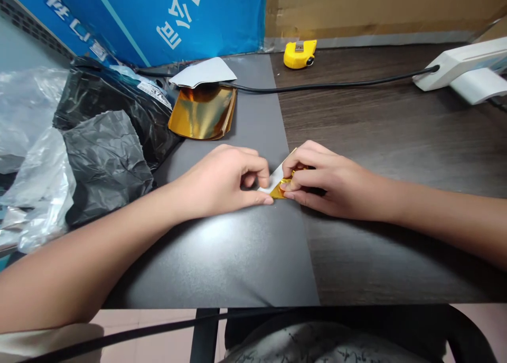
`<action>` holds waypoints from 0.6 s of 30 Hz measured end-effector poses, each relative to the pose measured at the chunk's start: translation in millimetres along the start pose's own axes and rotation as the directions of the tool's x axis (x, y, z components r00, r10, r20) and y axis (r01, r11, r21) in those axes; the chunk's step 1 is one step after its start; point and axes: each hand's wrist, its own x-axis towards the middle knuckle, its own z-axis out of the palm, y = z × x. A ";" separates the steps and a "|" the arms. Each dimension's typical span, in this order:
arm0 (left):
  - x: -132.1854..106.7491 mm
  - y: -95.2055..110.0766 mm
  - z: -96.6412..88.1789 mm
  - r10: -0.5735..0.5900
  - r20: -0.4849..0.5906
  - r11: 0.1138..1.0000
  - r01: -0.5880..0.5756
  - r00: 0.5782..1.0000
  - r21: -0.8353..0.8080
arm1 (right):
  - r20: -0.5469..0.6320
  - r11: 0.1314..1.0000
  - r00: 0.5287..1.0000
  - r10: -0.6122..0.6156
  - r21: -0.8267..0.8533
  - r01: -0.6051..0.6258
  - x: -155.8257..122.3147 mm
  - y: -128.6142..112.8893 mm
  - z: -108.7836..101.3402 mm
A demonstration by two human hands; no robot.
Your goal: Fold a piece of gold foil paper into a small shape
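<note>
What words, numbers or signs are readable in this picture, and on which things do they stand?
"37" on the white label of the black bag; the rest is blurred.
Blue box: white characters, upside down and cut off, unreadable.
Tape measure, folded paper: no text seen.

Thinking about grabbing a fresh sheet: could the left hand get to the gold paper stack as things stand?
Probably yes. Only bare grey mat lies between the left hand and the gold paper stack, so the way looks free. That hand is pinching the small folded piece, though, and would have to let go.
</note>
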 end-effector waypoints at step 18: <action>-6.6 -7.0 21.2 0.509 -0.021 0.765 -0.441 0.861 0.469 | 0.204 0.972 0.955 -0.214 0.144 0.187 -1.7 17.8 -31.7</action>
